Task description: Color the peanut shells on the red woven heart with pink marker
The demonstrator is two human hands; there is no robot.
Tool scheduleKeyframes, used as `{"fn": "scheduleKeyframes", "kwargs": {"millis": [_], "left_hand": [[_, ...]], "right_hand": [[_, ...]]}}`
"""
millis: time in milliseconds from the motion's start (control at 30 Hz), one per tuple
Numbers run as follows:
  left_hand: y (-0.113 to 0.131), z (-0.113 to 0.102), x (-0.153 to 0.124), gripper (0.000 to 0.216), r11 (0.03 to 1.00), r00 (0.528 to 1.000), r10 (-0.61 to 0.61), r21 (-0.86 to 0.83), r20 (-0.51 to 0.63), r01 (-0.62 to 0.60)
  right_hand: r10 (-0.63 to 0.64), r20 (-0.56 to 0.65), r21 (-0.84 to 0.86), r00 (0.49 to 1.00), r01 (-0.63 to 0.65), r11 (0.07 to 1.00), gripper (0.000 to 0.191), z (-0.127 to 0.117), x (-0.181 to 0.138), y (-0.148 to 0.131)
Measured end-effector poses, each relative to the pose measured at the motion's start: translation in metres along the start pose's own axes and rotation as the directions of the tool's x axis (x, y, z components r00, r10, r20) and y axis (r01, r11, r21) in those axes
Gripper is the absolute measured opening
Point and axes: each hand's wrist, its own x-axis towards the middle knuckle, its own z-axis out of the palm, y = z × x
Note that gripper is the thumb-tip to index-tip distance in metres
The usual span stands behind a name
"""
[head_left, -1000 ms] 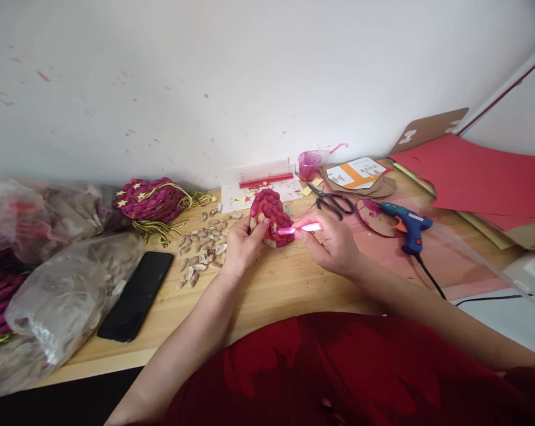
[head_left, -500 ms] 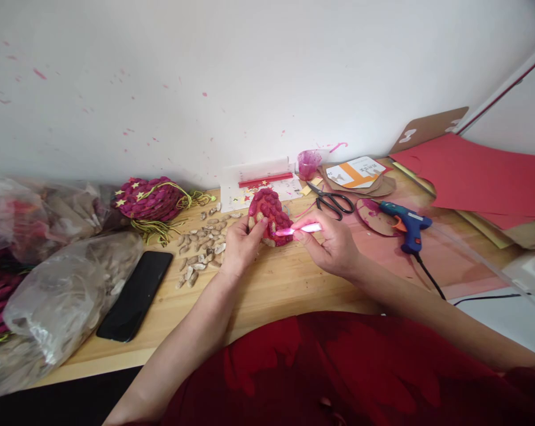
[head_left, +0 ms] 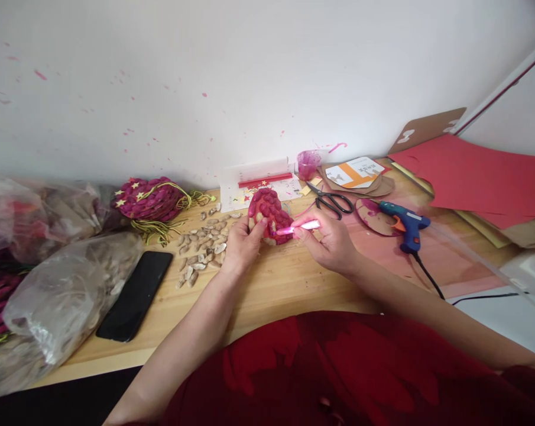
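My left hand point(head_left: 246, 241) is closed on the left edge of a peanut-shell craft piece point(head_left: 269, 207), its thumb across the front. Most of the shells on it are magenta; a few near the lower left are still tan. In my right hand point(head_left: 327, 239) is a paintbrush point(head_left: 309, 225) with a white handle and pink-stained front, pinched between thumb and fingers. The brush tip meets the lower right part of the craft piece. Loose peanut shells point(head_left: 205, 239) lie on the table just left of my left hand.
A black phone point(head_left: 135, 296) and a clear plastic bag point(head_left: 67, 290) lie at left. Behind are a finished-looking magenta shell piece point(head_left: 152, 198) and a pink-stained cup point(head_left: 308, 164). Black scissors point(head_left: 333, 204), a blue glue gun point(head_left: 409, 225) and red paper point(head_left: 484, 177) are at right.
The brush has shifted very slightly on the craft piece, with a small turn of my right hand. My left hand keeps its hold; the rest looks the same.
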Motion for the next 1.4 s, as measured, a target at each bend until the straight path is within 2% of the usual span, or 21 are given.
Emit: {"fn": "scheduleKeyframes", "kwargs": {"millis": [233, 433, 800, 1067, 1400], "left_hand": [[0.0022, 0.0037, -0.0008, 0.04, 0.998, 1.0, -0.011, -0.068, -0.018, 0.01], [0.0004, 0.0054, -0.0016, 0.04, 0.984, 0.998, -0.067, -0.165, 0.005, 0.067], [0.0007, 0.0037, -0.0019, 0.036, 0.992, 0.999, -0.036, -0.121, -0.023, 0.033], [0.0023, 0.0036, -0.0027, 0.039, 0.994, 0.999, -0.033, -0.103, -0.018, 0.031], [-0.0052, 0.0029, -0.0011, 0.036, 0.987, 0.998, -0.055, -0.15, 0.003, 0.055]], "right_hand": [[-0.057, 0.007, -0.058, 0.998, 0.057, 0.997, 0.003, 0.0006, -0.001, -0.0021], [-0.096, 0.02, -0.088, 0.995, 0.097, 0.991, 0.006, 0.0005, -0.0017, -0.0042], [-0.164, 0.041, -0.092, 0.986, 0.167, 0.982, 0.006, 0.0044, -0.0034, -0.0038], [-0.226, 0.109, -0.148, 0.968, 0.241, 0.959, 0.008, 0.0052, -0.0058, -0.0061], [-0.273, 0.138, -0.168, 0.952, 0.294, 0.941, 0.007, 0.0054, -0.0053, -0.0048]]}}
